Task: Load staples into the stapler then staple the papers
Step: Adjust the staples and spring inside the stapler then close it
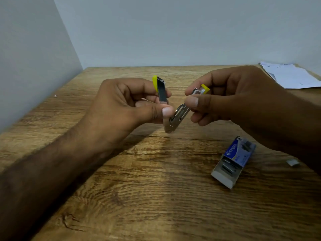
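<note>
Both hands hold the stapler (pixel 175 112) swung open in a V above the tabletop (pixel 139 180): left hand (pixel 125 105) pinches one arm, right hand (pixel 231 98) the other. Staple box (pixel 232 161) lies below the right hand; papers (pixel 291 75) far right.

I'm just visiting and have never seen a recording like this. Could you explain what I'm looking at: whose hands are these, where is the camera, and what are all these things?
There is no machine here. A person wears one camera on the head, looking down at their own two bare hands over a wooden table. The left hand and right hand together hold a small metal stapler with yellow ends, swung open in a V, in the air above the table. An open blue box of staples lies on the table to the right. White papers lie at the far right corner. A small scrap lies near the box; what it is I cannot tell.
</note>
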{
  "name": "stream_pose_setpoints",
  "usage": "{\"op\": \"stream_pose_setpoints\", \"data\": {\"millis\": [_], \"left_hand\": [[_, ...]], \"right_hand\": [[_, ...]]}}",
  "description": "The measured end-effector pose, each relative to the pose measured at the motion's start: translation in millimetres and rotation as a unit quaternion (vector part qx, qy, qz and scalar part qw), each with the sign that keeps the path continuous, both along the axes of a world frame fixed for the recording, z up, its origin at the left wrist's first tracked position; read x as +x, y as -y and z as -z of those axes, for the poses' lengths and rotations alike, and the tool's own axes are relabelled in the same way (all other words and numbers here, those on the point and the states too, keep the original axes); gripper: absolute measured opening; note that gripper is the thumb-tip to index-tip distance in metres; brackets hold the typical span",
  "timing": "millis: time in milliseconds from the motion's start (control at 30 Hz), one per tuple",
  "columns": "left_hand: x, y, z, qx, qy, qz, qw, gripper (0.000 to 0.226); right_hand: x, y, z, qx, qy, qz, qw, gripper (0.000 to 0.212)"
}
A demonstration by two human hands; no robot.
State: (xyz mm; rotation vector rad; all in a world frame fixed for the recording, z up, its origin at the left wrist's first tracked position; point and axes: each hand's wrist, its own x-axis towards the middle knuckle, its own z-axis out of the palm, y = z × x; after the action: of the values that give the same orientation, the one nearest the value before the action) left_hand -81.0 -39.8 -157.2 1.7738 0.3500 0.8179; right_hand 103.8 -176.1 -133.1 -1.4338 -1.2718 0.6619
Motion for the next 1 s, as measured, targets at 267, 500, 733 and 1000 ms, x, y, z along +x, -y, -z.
{"op": "stream_pose_setpoints", "data": {"millis": [267,500,733,1000], "left_hand": [[5.7,6.7,3.3,0.064,0.0,0.0,0.998,0.03],[6.4,8.4,0.1,0.133,0.018,-0.01,0.991,0.026],[8.6,9.9,-6.6,0.26,0.005,-0.029,0.965,0.026],[24.6,9.3,-42.9,0.383,-0.086,0.015,0.92,0.027]], "right_hand": [[-1.0,0.3,3.0,-0.029,-0.004,0.003,1.0,0.031],[-4.3,0.5,2.9,-0.076,-0.046,-0.018,0.996,0.034],[-7.0,-1.5,7.3,-0.106,-0.119,-0.056,0.986,0.04],[-8.9,-1.1,8.1,-0.121,-0.157,-0.111,0.974,0.033]]}}
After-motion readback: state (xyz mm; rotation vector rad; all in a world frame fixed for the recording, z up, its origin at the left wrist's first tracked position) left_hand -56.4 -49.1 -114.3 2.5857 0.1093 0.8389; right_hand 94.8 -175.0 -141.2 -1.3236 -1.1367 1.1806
